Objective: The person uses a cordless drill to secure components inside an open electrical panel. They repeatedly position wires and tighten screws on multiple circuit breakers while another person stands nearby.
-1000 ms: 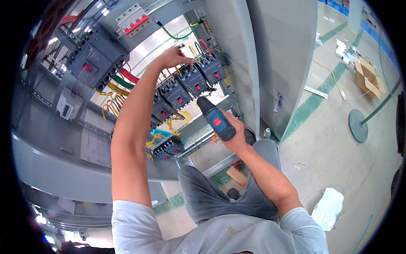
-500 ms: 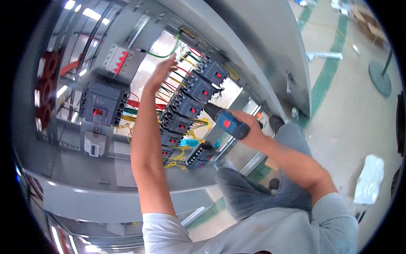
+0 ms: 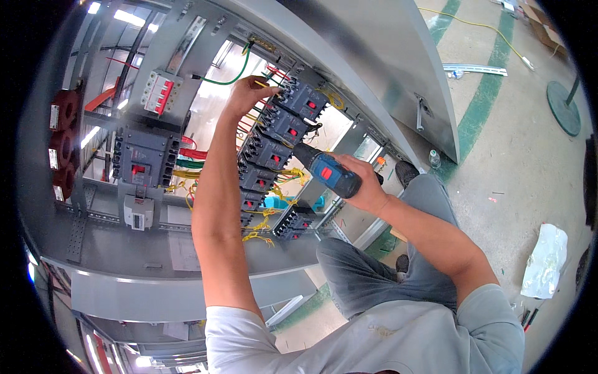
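My left hand (image 3: 246, 98) reaches into a grey electrical cabinet, fingers pinched on a thin yellow wire (image 3: 264, 85) beside the terminals of the farthest moulded-case circuit breaker (image 3: 303, 100). In my right hand (image 3: 369, 187) is a blue and black cordless drill (image 3: 333, 176), gripped by its handle. Its dark nose points left, close to the row of breakers, near the black breaker (image 3: 272, 154) in the middle. Whether its tip touches anything cannot be made out. Several red, yellow and green wires run to the breakers' left terminals, partly hidden behind my left forearm.
A larger breaker (image 3: 146, 156) and a small red-switched breaker (image 3: 161, 93) sit on the left. A green wire (image 3: 233, 81) loops above my left hand. The open cabinet door (image 3: 398, 75) stands to the right. A white sheet (image 3: 544, 262) lies on the floor.
My left hand has moved slightly to the right and closed on the yellow wire by the far breaker. The drill has shifted slightly left and stays in my right hand.
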Motion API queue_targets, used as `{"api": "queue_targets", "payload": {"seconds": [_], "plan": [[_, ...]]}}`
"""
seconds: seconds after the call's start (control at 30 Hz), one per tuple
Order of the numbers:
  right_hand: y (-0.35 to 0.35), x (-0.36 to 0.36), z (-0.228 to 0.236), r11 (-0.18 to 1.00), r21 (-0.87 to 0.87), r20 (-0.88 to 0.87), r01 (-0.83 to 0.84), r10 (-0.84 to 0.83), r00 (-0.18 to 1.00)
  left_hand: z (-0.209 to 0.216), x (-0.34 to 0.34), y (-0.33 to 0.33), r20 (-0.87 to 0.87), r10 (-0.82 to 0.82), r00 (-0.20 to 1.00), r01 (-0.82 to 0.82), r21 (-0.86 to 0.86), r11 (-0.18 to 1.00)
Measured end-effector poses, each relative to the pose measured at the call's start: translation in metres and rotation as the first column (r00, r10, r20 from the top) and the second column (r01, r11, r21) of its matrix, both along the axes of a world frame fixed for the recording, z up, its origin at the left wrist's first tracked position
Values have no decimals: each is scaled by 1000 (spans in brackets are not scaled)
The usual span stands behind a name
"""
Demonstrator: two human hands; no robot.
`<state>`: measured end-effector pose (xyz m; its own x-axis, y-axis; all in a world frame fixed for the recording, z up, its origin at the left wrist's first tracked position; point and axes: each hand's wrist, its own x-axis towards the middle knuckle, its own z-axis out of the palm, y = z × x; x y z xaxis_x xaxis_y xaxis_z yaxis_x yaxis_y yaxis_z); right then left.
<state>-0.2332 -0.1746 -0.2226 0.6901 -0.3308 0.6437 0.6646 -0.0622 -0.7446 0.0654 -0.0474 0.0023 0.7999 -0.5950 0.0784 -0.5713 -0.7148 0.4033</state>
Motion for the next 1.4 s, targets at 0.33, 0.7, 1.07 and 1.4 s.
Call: {"api": "queue_targets", "payload": {"seconds": [0.33, 0.7, 1.07, 1.4], "plan": [[3, 5, 1, 998, -54, 6, -24, 24, 1000, 0, -3, 7, 64, -35, 997, 33, 33, 999], [1, 1, -2, 993, -73, -60, -97, 93, 994, -12, -21, -32, 368, 38, 929, -73, 82, 994], [11, 4, -1, 991, -105, -103, -87, 77, 992, 13, -11, -7, 125, -96, 987, 83, 102, 991], [4, -8, -4, 983, -74, -298, -169, 140, 944, 19, 11, 74, -298, 173, 939, -183, -5, 983]]}}
